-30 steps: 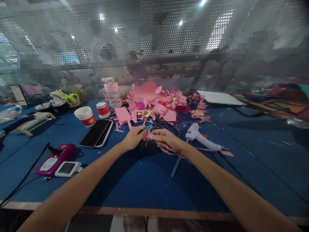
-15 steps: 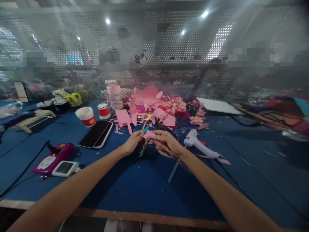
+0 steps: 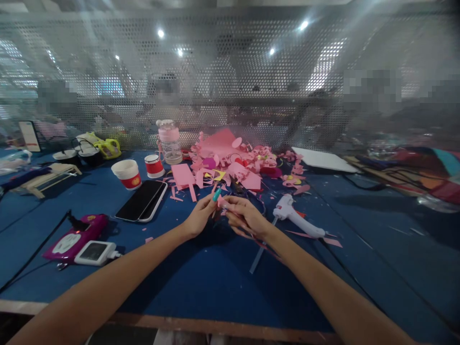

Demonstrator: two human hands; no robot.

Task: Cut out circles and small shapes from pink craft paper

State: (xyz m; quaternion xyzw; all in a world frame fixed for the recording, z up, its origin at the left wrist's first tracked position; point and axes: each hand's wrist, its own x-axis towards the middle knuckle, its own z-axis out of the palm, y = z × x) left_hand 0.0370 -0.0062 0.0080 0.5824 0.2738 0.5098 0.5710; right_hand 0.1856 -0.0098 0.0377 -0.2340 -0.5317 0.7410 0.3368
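My left hand (image 3: 201, 214), with a long turquoise thumbnail, is closed in a pinch on a small pink piece of paper or foam (image 3: 222, 202). From the other side, the fingertips of my right hand (image 3: 247, 214) grip the same piece, which looks bent or folded. Fingers cover most of it. A thin reddish strip (image 3: 271, 250) shows beneath my right wrist; whether my hand holds it I cannot tell. Just beyond my hands lies a heap of pink cut-outs and scraps (image 3: 230, 155), with dark scissors (image 3: 237, 186) at its near edge, partly hidden.
A white glue gun (image 3: 298, 216) with a clear glue stick lies right of my hands. To the left are a phone (image 3: 142, 201), paper cups (image 3: 126, 173), a purple power strip (image 3: 77, 237) and a bottle (image 3: 170, 143). A perforated metal screen (image 3: 230, 72) stands behind.
The pink piece looked flat and wider before; now it appears bent and smaller between my fingertips. My left thumb has tilted over it, and the fingers have drawn closer together.
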